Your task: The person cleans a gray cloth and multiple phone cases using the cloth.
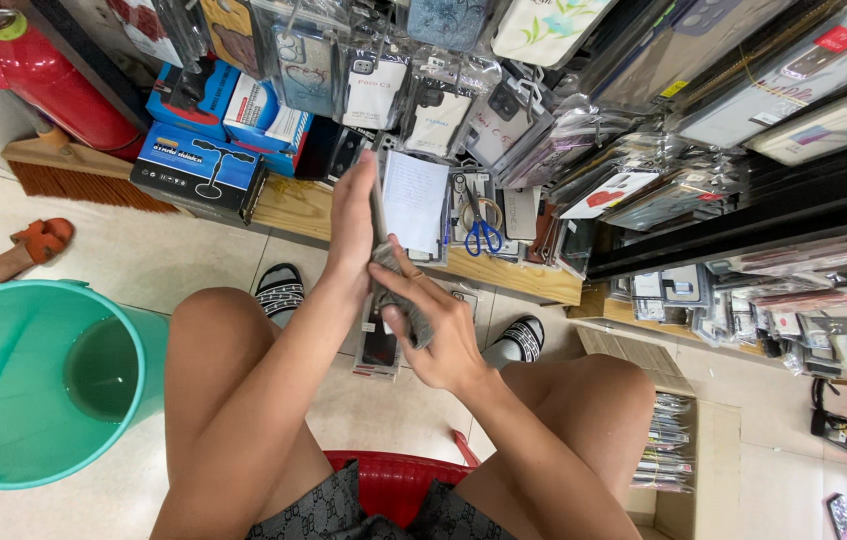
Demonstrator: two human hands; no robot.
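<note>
The left hand [352,225] clasps a thin flat phone case [380,205], edge-on; the right hand [436,330] presses a crumpled grey cloth [406,300] against its half-hidden face.

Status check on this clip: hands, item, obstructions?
Left hand holds flat packaged item upright. Right hand presses grey cloth against it. Nothing obstructing; teal bucket off left.
</note>
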